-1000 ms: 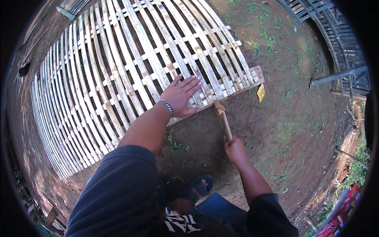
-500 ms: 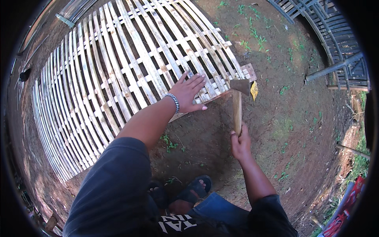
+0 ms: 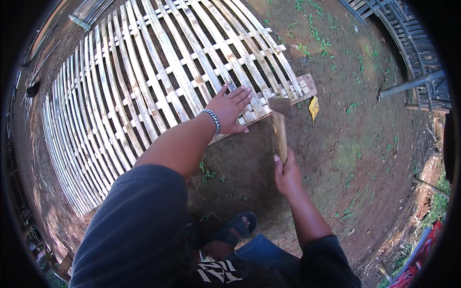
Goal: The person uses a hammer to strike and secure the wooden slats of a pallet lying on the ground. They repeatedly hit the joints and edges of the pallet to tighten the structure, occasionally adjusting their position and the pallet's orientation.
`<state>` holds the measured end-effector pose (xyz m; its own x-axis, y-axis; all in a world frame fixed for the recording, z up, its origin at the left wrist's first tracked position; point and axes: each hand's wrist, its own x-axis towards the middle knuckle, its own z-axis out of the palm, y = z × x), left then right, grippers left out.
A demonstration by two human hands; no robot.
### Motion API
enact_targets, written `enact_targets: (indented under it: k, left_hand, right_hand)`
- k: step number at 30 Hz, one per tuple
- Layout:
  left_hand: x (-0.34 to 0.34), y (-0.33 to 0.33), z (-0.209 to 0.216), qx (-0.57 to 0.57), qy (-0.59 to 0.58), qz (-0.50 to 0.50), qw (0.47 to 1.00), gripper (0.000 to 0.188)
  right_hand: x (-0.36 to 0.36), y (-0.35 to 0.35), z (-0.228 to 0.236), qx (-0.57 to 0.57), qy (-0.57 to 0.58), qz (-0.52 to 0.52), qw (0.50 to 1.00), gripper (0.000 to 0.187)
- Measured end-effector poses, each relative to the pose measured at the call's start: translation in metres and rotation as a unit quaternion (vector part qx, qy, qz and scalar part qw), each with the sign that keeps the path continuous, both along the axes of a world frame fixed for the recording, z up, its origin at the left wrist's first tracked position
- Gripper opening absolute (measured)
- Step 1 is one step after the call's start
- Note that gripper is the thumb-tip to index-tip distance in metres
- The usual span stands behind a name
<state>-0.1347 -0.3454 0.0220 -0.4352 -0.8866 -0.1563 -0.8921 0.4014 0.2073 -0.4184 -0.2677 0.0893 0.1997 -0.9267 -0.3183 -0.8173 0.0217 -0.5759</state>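
A panel of split bamboo slats (image 3: 168,79), crossed by thinner strips, lies at the left and centre. My left hand (image 3: 229,109) rests palm down on its near right end, fingers spread, a chain bracelet at the wrist. In my right hand (image 3: 289,177) is a hatchet (image 3: 279,134), gripped around the lower part of its wooden handle. Its dark metal head is over or beside the panel's edge, to the right of my left hand; whether it touches the slats I cannot tell. A flat wooden board (image 3: 308,85) shows under the panel's right corner.
Bare brown soil with small green weeds (image 3: 321,43) surrounds the panel. A yellow leaf (image 3: 313,108) lies right of the board. Dark slatted bamboo (image 3: 413,43) with a projecting pole (image 3: 408,85) stands at the upper right. My sandalled foot (image 3: 237,228) is below, near my legs.
The hatchet head has shifted left, closer to my left hand, and its handle leans differently. My left hand stays on the slats. The whole view has turned slightly.
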Motion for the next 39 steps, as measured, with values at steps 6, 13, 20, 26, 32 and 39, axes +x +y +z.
enact_targets:
  k: [6,13,20,26,32,39]
  left_hand:
    - [-0.012,-0.011,0.022,0.062,-0.055,-0.016,0.996,0.108]
    - [-0.009,-0.014,0.021,0.079,-0.090,-0.026,0.992,0.110]
    - [-0.004,-0.012,0.016,0.074,-0.052,-0.023,0.996,0.110]
    - [-0.009,-0.015,0.014,0.076,-0.032,-0.027,0.996,0.107]
    - [-0.005,-0.012,0.013,0.082,-0.024,-0.011,0.996,0.109]
    - [-0.007,-0.014,0.015,0.082,-0.032,-0.010,0.996,0.110]
  right_hand:
    - [-0.014,0.007,-0.022,0.024,0.066,-0.012,0.997,0.038]
    - [-0.003,0.006,-0.020,-0.042,-0.005,-0.049,0.998,0.035]
    - [-0.003,0.000,0.000,-0.050,0.099,0.030,0.993,0.033]
    - [-0.018,-0.022,-0.018,0.017,0.251,0.095,0.963,0.034]
    - [0.000,-0.006,0.015,-0.103,0.101,0.116,0.983,0.031]
    - [-0.021,-0.028,-0.006,-0.010,0.182,0.063,0.981,0.029]
